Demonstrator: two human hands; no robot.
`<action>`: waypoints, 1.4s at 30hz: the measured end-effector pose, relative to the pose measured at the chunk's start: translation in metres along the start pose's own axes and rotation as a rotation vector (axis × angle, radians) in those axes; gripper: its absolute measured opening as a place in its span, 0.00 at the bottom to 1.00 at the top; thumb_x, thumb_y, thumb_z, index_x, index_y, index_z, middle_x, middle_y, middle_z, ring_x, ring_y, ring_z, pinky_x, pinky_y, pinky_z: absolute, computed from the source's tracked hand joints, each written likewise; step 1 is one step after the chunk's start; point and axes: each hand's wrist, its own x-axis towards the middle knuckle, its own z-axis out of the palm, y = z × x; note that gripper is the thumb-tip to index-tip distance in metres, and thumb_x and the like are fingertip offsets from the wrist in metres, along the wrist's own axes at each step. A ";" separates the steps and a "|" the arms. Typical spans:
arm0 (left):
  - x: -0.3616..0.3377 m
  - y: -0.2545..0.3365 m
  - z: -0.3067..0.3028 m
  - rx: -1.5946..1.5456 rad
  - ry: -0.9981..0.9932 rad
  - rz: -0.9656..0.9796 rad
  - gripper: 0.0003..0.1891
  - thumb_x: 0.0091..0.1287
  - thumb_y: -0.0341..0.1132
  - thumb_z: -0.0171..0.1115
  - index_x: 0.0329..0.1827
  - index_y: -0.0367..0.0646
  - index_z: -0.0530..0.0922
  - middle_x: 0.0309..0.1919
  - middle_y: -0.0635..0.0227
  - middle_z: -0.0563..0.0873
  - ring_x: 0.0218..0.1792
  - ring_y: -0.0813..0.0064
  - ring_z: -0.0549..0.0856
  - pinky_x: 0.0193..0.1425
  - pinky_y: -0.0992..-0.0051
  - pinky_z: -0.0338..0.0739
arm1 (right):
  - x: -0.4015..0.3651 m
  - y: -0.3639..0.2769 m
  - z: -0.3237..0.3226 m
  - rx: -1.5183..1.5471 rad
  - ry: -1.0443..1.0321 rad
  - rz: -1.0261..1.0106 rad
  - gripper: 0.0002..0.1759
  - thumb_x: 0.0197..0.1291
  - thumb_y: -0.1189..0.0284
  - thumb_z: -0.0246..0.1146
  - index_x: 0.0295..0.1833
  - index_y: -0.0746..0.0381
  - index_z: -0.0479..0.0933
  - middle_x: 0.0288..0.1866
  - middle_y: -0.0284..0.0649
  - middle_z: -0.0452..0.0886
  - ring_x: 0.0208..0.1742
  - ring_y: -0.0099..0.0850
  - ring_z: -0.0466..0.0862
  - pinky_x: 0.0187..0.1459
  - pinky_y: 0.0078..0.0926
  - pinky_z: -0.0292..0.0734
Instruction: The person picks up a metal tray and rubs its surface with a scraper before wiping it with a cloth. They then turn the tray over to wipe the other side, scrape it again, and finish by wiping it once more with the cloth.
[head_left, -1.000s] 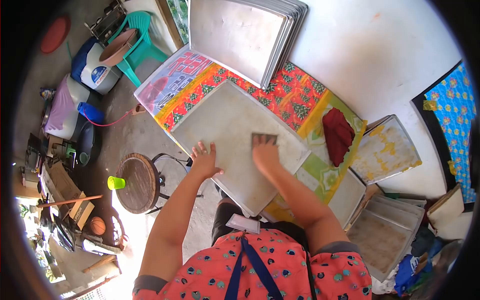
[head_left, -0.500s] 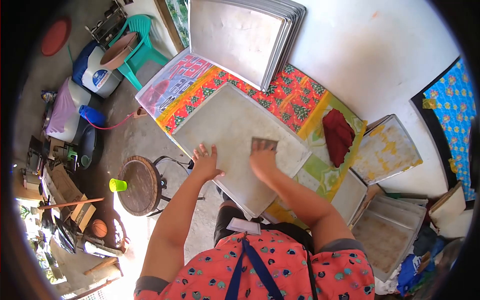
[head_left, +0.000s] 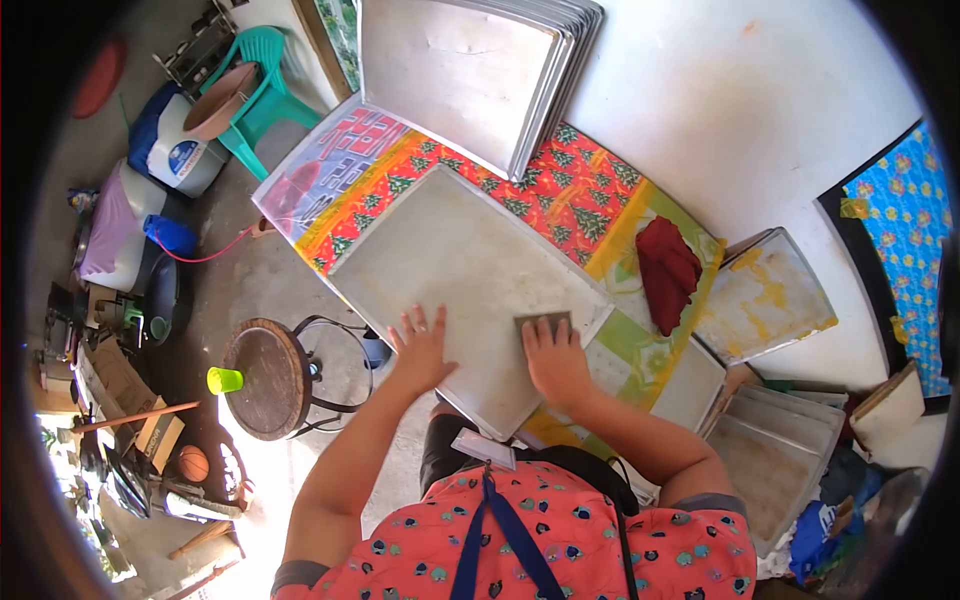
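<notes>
A flat metal baking tray lies at an angle on the table, its near corner pointing toward me. My left hand rests on the tray's left edge with fingers spread, holding nothing. Under the fingers of my right hand is a dark, square scouring pad, pressed flat on the tray near its right side. The palm hides part of the tray. A crumpled dark red cloth lies on the table to the right.
A stack of metal trays leans at the back of the table. More trays stand at the right, one with yellow patches. On the left are a round wooden stool, a lime-green cup and a green chair.
My right hand has slid the pad across the tray toward its right, nearer corner. My left hand stays on the left edge. The whole view has shifted slightly.
</notes>
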 end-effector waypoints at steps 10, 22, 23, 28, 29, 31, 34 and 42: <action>-0.024 0.049 0.012 0.032 -0.125 0.044 0.58 0.47 0.56 0.72 0.76 0.45 0.46 0.72 0.36 0.44 0.72 0.31 0.45 0.64 0.28 0.45 | 0.022 0.000 0.053 -0.030 0.008 0.015 0.31 0.57 0.67 0.52 0.66 0.69 0.63 0.65 0.57 0.68 0.60 0.62 0.71 0.56 0.62 0.67; -0.020 0.052 0.010 -0.007 -0.164 0.046 0.57 0.48 0.52 0.73 0.75 0.42 0.46 0.72 0.33 0.43 0.71 0.28 0.44 0.64 0.29 0.45 | 0.090 -0.056 0.049 0.076 -0.147 -0.054 0.29 0.58 0.68 0.53 0.63 0.73 0.67 0.61 0.66 0.70 0.56 0.67 0.73 0.50 0.63 0.72; -0.020 0.052 0.007 -0.010 -0.180 0.044 0.57 0.48 0.52 0.73 0.75 0.42 0.47 0.72 0.33 0.43 0.71 0.28 0.44 0.64 0.29 0.45 | 0.090 -0.064 0.051 0.118 -0.176 -0.125 0.28 0.58 0.68 0.53 0.62 0.74 0.67 0.60 0.66 0.70 0.56 0.67 0.74 0.50 0.63 0.72; -0.021 0.047 0.015 -0.024 -0.171 0.043 0.55 0.48 0.55 0.72 0.75 0.41 0.50 0.72 0.33 0.40 0.71 0.28 0.41 0.66 0.30 0.44 | 0.160 -0.025 0.063 0.016 -0.041 0.047 0.29 0.55 0.68 0.57 0.60 0.75 0.69 0.54 0.67 0.74 0.50 0.67 0.77 0.46 0.66 0.73; -0.022 0.049 0.010 -0.012 -0.192 0.036 0.55 0.48 0.55 0.72 0.75 0.41 0.49 0.72 0.33 0.40 0.71 0.28 0.41 0.66 0.30 0.44 | 0.147 -0.041 0.058 0.002 -0.055 -0.002 0.30 0.54 0.68 0.58 0.60 0.76 0.68 0.54 0.68 0.74 0.51 0.67 0.76 0.47 0.65 0.73; -0.018 0.051 0.007 0.007 -0.217 0.030 0.56 0.49 0.54 0.72 0.75 0.42 0.48 0.72 0.34 0.41 0.71 0.29 0.42 0.66 0.31 0.45 | 0.131 -0.063 0.052 0.029 -0.082 -0.074 0.31 0.54 0.69 0.59 0.61 0.76 0.68 0.56 0.68 0.72 0.52 0.67 0.76 0.48 0.66 0.72; -0.022 0.051 0.015 0.009 -0.218 0.029 0.56 0.49 0.53 0.72 0.75 0.42 0.47 0.72 0.36 0.43 0.71 0.31 0.44 0.66 0.31 0.46 | 0.125 -0.060 0.065 0.062 -0.068 -0.080 0.29 0.57 0.69 0.56 0.62 0.74 0.67 0.58 0.65 0.72 0.52 0.69 0.75 0.46 0.69 0.72; -0.028 0.052 -0.012 -0.060 -0.047 0.011 0.46 0.52 0.49 0.71 0.72 0.43 0.58 0.69 0.42 0.59 0.69 0.39 0.58 0.67 0.42 0.58 | 0.118 0.100 -0.034 0.674 -0.056 0.223 0.23 0.50 0.77 0.57 0.55 0.70 0.74 0.41 0.54 0.82 0.41 0.34 0.85 0.40 0.36 0.80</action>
